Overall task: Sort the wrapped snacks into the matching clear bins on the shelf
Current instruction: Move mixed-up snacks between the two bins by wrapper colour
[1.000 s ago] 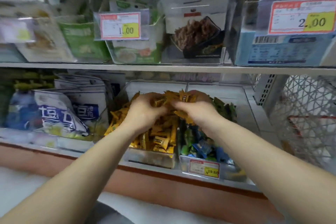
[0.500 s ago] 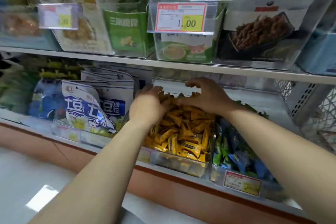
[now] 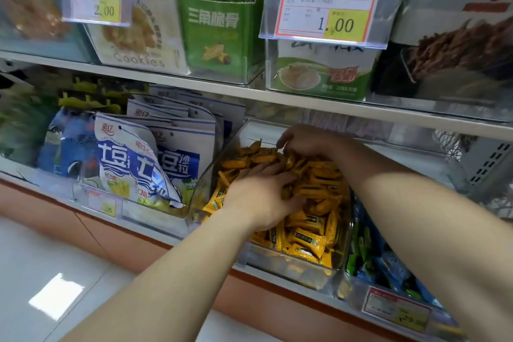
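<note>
Head view, left hand (image 3: pixel 263 194) on yellow snacks (image 3: pixel 308 239), right hand (image 3: pixel 305 140) farther back

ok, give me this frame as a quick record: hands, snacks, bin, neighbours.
left hand: lies flat on the yellow snacks, fingers extended
right hand: further back on the same pile, fingers bent; grip unclear
yellow snacks: heaped in the clear bin
right of bin: blue and green snacks
left of bin: blue-and-white bags, standing
stage: both hands in the yellow pile
</note>
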Demonstrator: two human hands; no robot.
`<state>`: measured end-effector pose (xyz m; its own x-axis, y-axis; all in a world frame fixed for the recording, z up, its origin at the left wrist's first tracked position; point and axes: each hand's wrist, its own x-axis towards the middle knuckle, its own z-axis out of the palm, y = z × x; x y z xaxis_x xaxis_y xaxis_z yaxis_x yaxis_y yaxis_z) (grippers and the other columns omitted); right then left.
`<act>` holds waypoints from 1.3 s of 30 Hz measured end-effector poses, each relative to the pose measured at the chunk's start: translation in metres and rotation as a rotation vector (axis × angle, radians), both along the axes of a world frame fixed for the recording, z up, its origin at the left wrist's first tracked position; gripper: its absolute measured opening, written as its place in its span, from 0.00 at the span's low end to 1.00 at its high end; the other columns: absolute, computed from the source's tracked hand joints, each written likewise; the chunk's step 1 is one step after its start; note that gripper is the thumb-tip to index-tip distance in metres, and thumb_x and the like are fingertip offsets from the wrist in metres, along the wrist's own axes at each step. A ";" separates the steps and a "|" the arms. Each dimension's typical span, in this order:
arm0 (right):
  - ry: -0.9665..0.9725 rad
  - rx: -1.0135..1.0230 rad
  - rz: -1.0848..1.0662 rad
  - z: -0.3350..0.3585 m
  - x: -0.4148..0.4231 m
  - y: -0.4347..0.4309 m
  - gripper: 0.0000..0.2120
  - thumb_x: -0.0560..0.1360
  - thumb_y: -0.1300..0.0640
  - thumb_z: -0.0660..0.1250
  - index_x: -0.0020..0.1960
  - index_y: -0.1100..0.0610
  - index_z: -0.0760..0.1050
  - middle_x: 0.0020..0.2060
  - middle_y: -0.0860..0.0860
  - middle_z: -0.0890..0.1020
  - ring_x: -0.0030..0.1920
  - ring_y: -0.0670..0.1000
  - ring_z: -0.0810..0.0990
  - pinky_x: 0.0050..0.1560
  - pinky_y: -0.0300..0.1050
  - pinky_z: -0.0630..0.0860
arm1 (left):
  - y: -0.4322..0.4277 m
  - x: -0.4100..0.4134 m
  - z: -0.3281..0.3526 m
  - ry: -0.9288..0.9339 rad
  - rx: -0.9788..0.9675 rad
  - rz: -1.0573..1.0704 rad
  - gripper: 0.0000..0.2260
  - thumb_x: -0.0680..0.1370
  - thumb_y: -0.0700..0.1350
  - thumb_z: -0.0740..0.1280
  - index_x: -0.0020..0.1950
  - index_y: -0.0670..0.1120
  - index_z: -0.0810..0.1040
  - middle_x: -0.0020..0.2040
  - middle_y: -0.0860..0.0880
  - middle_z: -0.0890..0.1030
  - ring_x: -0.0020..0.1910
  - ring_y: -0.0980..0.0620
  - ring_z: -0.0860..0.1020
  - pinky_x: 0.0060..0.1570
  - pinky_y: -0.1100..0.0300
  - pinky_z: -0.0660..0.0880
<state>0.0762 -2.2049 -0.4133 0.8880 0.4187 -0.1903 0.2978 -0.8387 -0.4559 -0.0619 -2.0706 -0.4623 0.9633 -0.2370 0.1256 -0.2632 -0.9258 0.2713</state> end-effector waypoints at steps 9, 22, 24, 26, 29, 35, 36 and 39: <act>-0.103 -0.061 -0.073 -0.007 0.003 -0.011 0.04 0.74 0.58 0.73 0.47 0.55 0.85 0.48 0.53 0.85 0.47 0.50 0.81 0.48 0.46 0.78 | 0.008 0.001 0.004 0.003 -0.045 -0.005 0.27 0.74 0.68 0.61 0.73 0.63 0.68 0.77 0.58 0.64 0.76 0.52 0.60 0.71 0.48 0.64; -0.550 0.623 -0.289 -0.005 -0.110 -0.103 0.06 0.80 0.58 0.64 0.48 0.48 0.74 0.48 0.37 0.79 0.45 0.34 0.79 0.43 0.24 0.71 | -0.002 0.004 0.005 -0.022 -0.047 0.070 0.28 0.77 0.63 0.62 0.76 0.58 0.65 0.78 0.54 0.64 0.75 0.48 0.63 0.69 0.49 0.67; -0.615 0.569 -0.377 -0.007 -0.127 -0.125 0.05 0.80 0.58 0.66 0.49 0.48 0.76 0.48 0.40 0.82 0.42 0.39 0.81 0.42 0.32 0.75 | -0.004 0.007 0.006 -0.005 -0.033 0.076 0.28 0.78 0.63 0.61 0.76 0.58 0.64 0.78 0.54 0.62 0.76 0.47 0.62 0.70 0.48 0.66; -0.681 0.389 -0.406 -0.012 -0.137 -0.144 0.04 0.79 0.59 0.66 0.50 0.51 0.76 0.49 0.48 0.82 0.44 0.49 0.82 0.45 0.42 0.76 | -0.003 0.009 0.008 0.015 -0.002 0.080 0.28 0.78 0.65 0.60 0.77 0.58 0.63 0.79 0.55 0.61 0.76 0.48 0.62 0.71 0.46 0.64; -0.526 0.085 -0.402 -0.021 -0.147 -0.164 0.04 0.79 0.54 0.66 0.53 0.49 0.77 0.55 0.51 0.81 0.51 0.54 0.79 0.51 0.49 0.77 | 0.004 0.009 0.010 0.013 0.028 0.081 0.27 0.77 0.67 0.59 0.74 0.60 0.65 0.78 0.56 0.63 0.74 0.48 0.65 0.69 0.44 0.66; -0.550 0.309 -0.233 -0.010 -0.144 -0.120 0.18 0.75 0.43 0.64 0.64 0.42 0.72 0.57 0.41 0.79 0.57 0.47 0.77 0.57 0.47 0.75 | 0.022 0.015 0.010 -0.035 -0.052 0.131 0.23 0.78 0.65 0.59 0.69 0.56 0.72 0.71 0.52 0.72 0.62 0.47 0.75 0.46 0.57 0.71; -0.524 0.266 -0.107 -0.006 -0.140 -0.103 0.20 0.74 0.39 0.62 0.65 0.41 0.72 0.59 0.41 0.77 0.59 0.46 0.76 0.58 0.46 0.74 | 0.022 0.015 0.010 -0.050 -0.067 0.138 0.21 0.79 0.64 0.60 0.67 0.56 0.74 0.69 0.52 0.74 0.60 0.47 0.76 0.44 0.57 0.72; -0.450 -0.129 0.252 -0.004 -0.120 -0.058 0.28 0.74 0.33 0.59 0.72 0.39 0.66 0.69 0.44 0.72 0.67 0.49 0.71 0.63 0.48 0.71 | 0.020 0.017 0.011 -0.112 -0.092 0.161 0.17 0.78 0.61 0.63 0.63 0.55 0.77 0.61 0.51 0.79 0.56 0.48 0.78 0.44 0.56 0.76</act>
<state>-0.0443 -2.2626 -0.4173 0.7684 0.6283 0.1220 0.6400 -0.7565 -0.1349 -0.0444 -2.0501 -0.4509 0.9666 -0.0641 0.2482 -0.1474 -0.9311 0.3336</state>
